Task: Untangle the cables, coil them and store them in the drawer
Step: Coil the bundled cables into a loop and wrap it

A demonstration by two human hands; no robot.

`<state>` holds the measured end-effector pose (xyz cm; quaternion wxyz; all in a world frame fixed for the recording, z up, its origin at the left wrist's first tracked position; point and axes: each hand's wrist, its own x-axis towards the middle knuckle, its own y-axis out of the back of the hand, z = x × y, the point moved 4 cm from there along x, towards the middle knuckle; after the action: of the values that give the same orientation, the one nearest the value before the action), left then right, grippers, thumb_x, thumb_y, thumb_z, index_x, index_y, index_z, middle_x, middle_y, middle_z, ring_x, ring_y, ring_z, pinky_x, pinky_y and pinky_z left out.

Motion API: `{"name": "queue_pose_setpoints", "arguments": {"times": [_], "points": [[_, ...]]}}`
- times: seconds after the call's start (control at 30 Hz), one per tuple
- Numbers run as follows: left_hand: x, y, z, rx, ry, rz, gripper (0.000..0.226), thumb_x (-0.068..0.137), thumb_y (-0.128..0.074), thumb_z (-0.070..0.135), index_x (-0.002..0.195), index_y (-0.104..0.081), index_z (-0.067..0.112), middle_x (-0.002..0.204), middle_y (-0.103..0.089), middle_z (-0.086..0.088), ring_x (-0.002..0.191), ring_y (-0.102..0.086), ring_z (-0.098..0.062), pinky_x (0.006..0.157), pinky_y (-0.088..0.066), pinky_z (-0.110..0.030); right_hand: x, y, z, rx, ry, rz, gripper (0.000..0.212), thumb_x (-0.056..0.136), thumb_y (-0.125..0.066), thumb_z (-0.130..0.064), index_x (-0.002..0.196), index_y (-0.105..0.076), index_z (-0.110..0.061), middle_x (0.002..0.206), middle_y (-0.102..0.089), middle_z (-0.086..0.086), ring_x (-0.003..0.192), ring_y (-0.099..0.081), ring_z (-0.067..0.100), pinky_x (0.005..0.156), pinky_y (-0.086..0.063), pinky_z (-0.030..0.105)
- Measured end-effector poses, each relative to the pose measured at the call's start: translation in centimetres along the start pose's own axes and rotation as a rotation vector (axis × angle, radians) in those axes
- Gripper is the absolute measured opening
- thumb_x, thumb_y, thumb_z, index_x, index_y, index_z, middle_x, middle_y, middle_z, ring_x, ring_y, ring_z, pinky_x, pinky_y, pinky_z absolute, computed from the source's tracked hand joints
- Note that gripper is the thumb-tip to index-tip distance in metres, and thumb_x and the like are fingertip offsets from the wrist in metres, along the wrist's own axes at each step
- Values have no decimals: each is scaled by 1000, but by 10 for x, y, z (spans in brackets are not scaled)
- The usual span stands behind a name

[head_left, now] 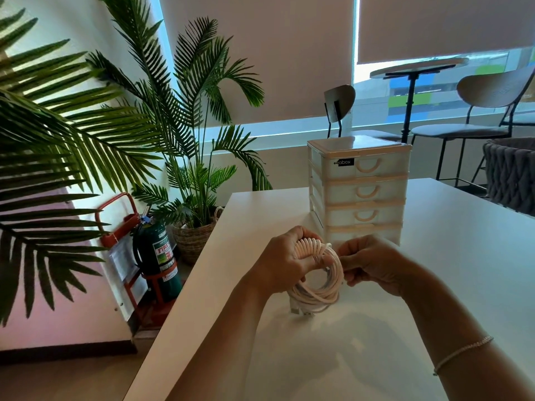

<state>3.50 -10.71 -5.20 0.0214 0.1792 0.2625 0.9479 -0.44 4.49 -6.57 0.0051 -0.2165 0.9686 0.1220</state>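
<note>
The coiled white cable (317, 274) hangs upright just over the white table (362, 328), its wrapped top bundled inside the curled fingers of the left hand (285, 256), while the right hand (367, 263) pinches the coil's far edge. To finish well, I would keep each turn snug beside those fingers and tuck the loose end. Beyond the fingertips stands a closed drawer unit (359, 189); palm plants (185, 111) and chairs (477, 111) fill the room.

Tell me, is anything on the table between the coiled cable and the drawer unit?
Nothing visible: the white coiled cable, held by the left hand and right hand, is directly before the white plastic drawer unit, whose drawers all look closed.
</note>
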Motion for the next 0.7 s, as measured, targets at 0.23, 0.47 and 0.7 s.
{"name": "queue_pose_setpoints", "arguments": {"times": [0.23,0.47,0.7], "points": [[1,1,2,6,-35,31,26,77,-74,24,95,-55,20,74,-55,7,58,-52,-8,53,-49,-22,2,-4,5,160,-81,-56,24,72,-67,-3,94,-65,7,69,-62,11,55,-58,14,48,-53,21],[2,3,0,-8,-62,94,25,80,-71,18,98,-54,21,76,-55,9,60,-52,-7,56,-49,-19,4,-6,4,276,-78,31,4,80,-61,1,76,-63,1,57,-63,7,48,-58,13,43,-51,20],[3,3,-3,71,-77,167,27,82,-69,14,105,-55,17,80,-54,12,64,-52,-5,57,-43,-8,5,-12,3,297,-48,-30,10,84,-56,0,83,-66,2,77,-67,16,71,-63,24,64,-56,30]]}}
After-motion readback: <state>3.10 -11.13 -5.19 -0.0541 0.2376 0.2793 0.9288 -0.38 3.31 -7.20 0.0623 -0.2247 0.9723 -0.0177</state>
